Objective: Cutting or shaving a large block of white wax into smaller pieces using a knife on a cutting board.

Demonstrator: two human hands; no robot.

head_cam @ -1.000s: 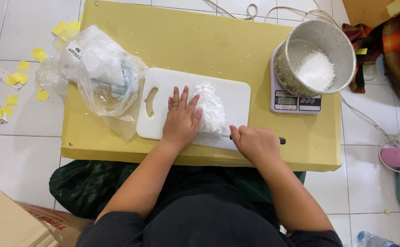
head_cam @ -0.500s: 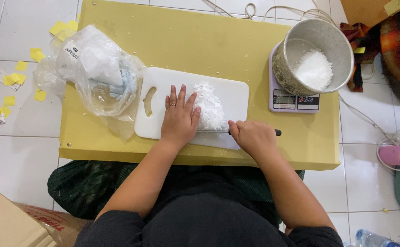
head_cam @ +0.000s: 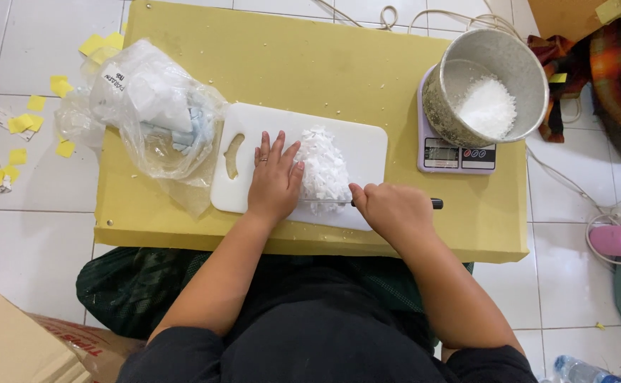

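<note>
Low in the frame, your right hand [head_cam: 394, 211] is closed round a knife [head_cam: 435, 203], its blade under the white shavings [head_cam: 322, 170] at centre. Your left hand [head_cam: 274, 179] lies open and flat on the white cutting board [head_cam: 356, 142], apparently steadying it beside the heap. Farther up right, a metal pot [head_cam: 498, 60] sits on a scale [head_cam: 459, 154]; a plastic bag [head_cam: 151, 117] lies upper left.

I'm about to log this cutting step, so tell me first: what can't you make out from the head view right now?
- Knife: only the dark handle end and a sliver of blade show; the right hand covers the rest.
- White chopped pile: pieces too small to identify.
- Scale: display too small to read; metal pot covers its platform.
- Plastic bag: contents blurred by crumpled film.
- Cutting board under left hand: hidden.
</note>
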